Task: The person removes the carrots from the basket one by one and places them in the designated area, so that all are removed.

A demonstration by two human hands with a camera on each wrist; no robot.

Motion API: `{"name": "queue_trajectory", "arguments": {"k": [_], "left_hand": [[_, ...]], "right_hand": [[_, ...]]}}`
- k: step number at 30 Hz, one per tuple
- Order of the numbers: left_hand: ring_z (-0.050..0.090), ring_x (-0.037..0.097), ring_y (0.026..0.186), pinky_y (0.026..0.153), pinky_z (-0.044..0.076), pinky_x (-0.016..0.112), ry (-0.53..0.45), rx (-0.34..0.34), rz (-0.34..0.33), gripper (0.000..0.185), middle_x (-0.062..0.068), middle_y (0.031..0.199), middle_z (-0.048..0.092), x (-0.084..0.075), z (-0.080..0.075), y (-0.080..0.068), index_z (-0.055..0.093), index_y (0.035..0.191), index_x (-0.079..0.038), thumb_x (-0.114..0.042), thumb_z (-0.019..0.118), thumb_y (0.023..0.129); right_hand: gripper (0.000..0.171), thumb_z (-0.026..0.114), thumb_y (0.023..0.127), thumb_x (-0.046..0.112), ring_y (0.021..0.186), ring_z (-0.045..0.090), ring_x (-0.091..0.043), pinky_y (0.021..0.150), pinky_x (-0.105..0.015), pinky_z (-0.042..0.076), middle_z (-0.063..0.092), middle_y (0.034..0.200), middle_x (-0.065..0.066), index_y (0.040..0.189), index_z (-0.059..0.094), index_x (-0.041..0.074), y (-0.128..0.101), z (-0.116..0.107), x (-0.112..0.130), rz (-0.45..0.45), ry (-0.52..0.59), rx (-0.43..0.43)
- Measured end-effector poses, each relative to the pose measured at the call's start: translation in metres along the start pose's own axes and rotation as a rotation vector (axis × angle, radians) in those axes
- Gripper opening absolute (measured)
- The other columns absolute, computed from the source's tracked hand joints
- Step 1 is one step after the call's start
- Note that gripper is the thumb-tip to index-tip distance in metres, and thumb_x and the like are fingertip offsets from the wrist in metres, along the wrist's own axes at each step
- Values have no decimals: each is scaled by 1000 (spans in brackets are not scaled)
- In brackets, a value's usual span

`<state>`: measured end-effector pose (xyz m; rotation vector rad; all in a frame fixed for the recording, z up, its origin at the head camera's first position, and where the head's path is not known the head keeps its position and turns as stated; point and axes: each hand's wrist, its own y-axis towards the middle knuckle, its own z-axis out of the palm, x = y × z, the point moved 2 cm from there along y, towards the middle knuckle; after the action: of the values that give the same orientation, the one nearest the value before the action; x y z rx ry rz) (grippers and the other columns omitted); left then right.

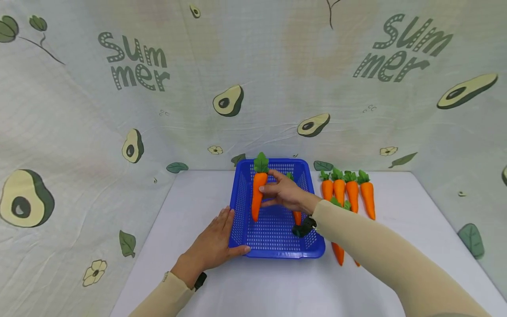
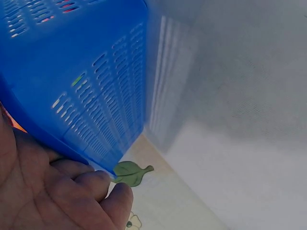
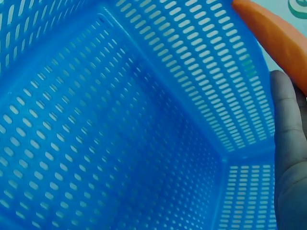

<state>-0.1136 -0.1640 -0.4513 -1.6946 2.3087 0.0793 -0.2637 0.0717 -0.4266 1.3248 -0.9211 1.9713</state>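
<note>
My right hand pinches an orange carrot with green leaves between thumb and fingers. It is over the left half of a blue perforated plastic basket, leaves toward the back. In the right wrist view, part of that carrot shows above the fingers at the upper right. Another carrot lies in the basket's right part, partly covered by my right wrist. My left hand rests at the basket's front left corner, fingers extended along the left side and thumb on the front rim.
Several carrots lie in rows on the white table right of the basket, the front ones partly hidden by my right forearm. A printed cloth hangs behind the table and at its sides.
</note>
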Motion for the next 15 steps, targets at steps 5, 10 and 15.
{"name": "queue_trajectory", "arguments": {"k": [5, 10, 15], "left_hand": [[17, 37, 163, 129, 26, 53, -11, 8, -13, 123, 19, 177, 10, -1, -1, 1, 12, 169, -2, -87, 52, 89], [16, 38, 163, 129, 26, 54, -23, 11, -24, 123, 18, 177, 9, 0, -1, 1, 12, 169, -3, -87, 53, 88], [16, 38, 163, 130, 24, 54, -10, 7, -15, 122, 19, 177, 10, 0, -2, 1, 13, 169, -2, -87, 52, 89]], "right_hand": [[59, 62, 105, 1, 105, 74, -28, 96, -68, 56, 71, 118, -15, 156, 39, 17, -9, -8, 7, -22, -51, -20], [60, 63, 104, 1, 101, 75, -29, 90, -63, 61, 71, 120, -16, 155, 35, 15, -17, -17, 11, -33, -87, -48], [64, 62, 105, 3, 98, 76, -26, 90, -62, 60, 70, 123, -16, 160, 31, 15, -26, -29, 13, -36, -107, -92]]}}
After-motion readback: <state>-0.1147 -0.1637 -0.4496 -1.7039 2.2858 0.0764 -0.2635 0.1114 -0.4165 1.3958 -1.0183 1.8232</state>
